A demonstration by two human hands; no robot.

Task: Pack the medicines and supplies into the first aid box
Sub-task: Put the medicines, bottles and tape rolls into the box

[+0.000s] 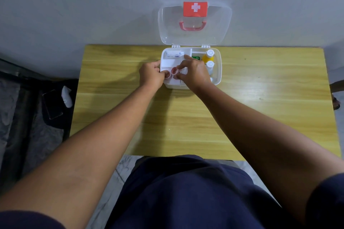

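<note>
A white first aid box (218, 72) stands open at the table's far edge, its clear lid (219, 24) with a red cross label leaning on the wall. Inside, a white tray (170, 64) holds a flat white packet (173, 54) at the back left and two pink tape rolls (172, 72) at the front. A yellow bottle (207, 57), a white bottle (210, 66) and a green box (195, 58) lie in the right part. My left hand (151, 74) pinches the left roll. My right hand (193, 72) rests over the tray with fingertips at the right roll.
The box sits on a yellow wooden table (186, 117) against a grey wall. Left of the table, on a dark surface, lie a phone (53, 104) and a small white object (66, 96).
</note>
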